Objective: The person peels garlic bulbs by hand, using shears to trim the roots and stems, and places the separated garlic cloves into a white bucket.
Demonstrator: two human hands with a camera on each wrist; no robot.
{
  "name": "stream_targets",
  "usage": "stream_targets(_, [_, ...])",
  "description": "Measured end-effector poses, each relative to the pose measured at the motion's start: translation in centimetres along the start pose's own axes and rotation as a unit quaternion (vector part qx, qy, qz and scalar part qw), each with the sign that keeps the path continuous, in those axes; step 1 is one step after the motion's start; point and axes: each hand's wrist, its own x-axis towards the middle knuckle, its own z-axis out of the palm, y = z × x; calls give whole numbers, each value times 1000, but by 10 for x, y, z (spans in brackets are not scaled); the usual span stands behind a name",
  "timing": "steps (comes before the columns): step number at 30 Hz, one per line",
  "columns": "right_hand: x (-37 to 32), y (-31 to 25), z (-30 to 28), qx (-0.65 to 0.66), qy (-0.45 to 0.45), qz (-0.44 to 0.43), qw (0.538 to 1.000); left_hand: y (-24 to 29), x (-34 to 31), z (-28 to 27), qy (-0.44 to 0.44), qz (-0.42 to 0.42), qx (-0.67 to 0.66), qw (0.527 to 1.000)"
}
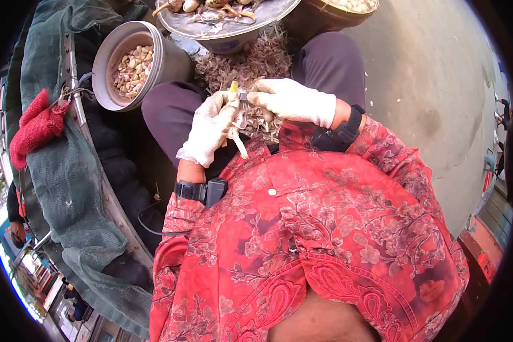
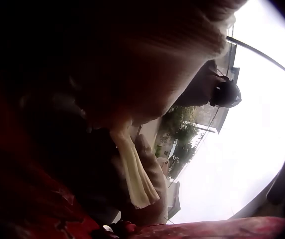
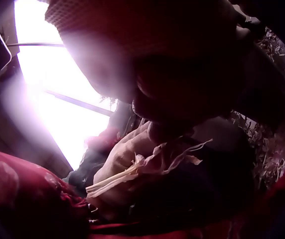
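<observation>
My left hand (image 1: 206, 128), in a white glove, grips a head of garlic by its stalk; a yellow piece shows at the fingertips. The cut pale stalk (image 1: 237, 142) sticks out below the hand, and the garlic stalk (image 2: 138, 177) also hangs beneath it in the left wrist view. My right hand (image 1: 295, 101), gloved too, has its fingers curled and pinches at the same garlic, with a small dark piece (image 1: 243, 98) at the fingertips. Papery garlic skin (image 3: 165, 158) hangs loose under the right fingers in the right wrist view. The bulb is mostly hidden by the fingers.
A grey bucket (image 1: 98, 71) on the left holds many peeled cloves (image 1: 135, 69). Ahead, a metal basin (image 1: 211, 33) carries garlic heads, above a heap of skins (image 1: 225, 71) between the knees. Another basket (image 1: 325, 20) stands behind. Green netting (image 1: 68, 194) hangs over a frame at left.
</observation>
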Motion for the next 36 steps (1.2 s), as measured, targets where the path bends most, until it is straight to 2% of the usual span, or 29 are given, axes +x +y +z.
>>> stream_targets(1, [0,-1,0,1,0,1,1000,-1,1,-1,-1,-1,0,1000])
stream_targets(3, [-1,-2,1,-27,0,-13,1000,-5,3,-6,-37,-2,91,995])
stream_targets(8, [-1,3,-4,-68,-37,-26,997,-8,3,-12,-69,11,162,984])
stream_targets(10, [-4,1,-8,-59,-48,-32,997,-10,5,-13,-110,20,99,989])
stream_targets(12, [-7,1,-14,49,-118,27,991,-11,3,-14,-113,-6,90,989])
stream_targets(13, [-6,3,-16,73,-136,34,987,-11,3,-13,-115,-15,15,993])
stream_targets(14, [-7,3,-15,74,-136,34,987,-12,2,-12,-117,-24,-60,991])
stream_targets(16, [-8,0,-12,66,-120,21,990,-11,3,-12,-118,-34,-59,991])
stream_targets(19, [-7,8,-8,44,-108,-9,993,-13,4,-11,-102,-56,-125,985])
stream_targets(21, [-11,8,-9,-3,-136,-7,991,-8,4,-9,-101,-58,-172,978])
stream_targets(22, [-14,3,-9,2,-147,22,989,-11,6,-7,-95,-54,-183,977])
stream_targets(23, [-15,-2,-13,-8,-137,50,989,-17,9,-8,-96,-55,-162,981])
stream_targets(24, [-7,1,-11,87,-130,9,988,-15,8,-6,-71,-52,-110,990])
stream_targets(25, [0,2,-8,182,-122,-32,975,-15,9,-6,-85,-57,-112,988])
stream_targets(26, [-8,4,-16,130,-69,15,989,-13,8,-5,-78,-62,-74,992])
stream_targets(28, [8,18,-9,97,30,-56,993,-19,12,-1,-84,-61,-68,992])
stream_targets(29, [13,22,-7,30,78,-62,995,-24,15,0,-108,-70,-83,988])
stream_targets(30, [-2,-6,-7,-16,94,-6,995,-27,18,8,-93,-38,-60,993])
stream_targets(31, [12,18,1,-23,133,-105,985,-26,21,8,-115,-40,-51,991])
stream_targets(32, [14,15,5,-39,141,-86,985,-36,24,11,-106,-12,-65,992])
stream_targets(34, [12,12,9,-27,122,-61,990,-27,23,15,-99,-35,-18,994])
stream_targets(36, [11,10,8,-49,141,-71,986,-29,26,14,-94,-37,0,995])
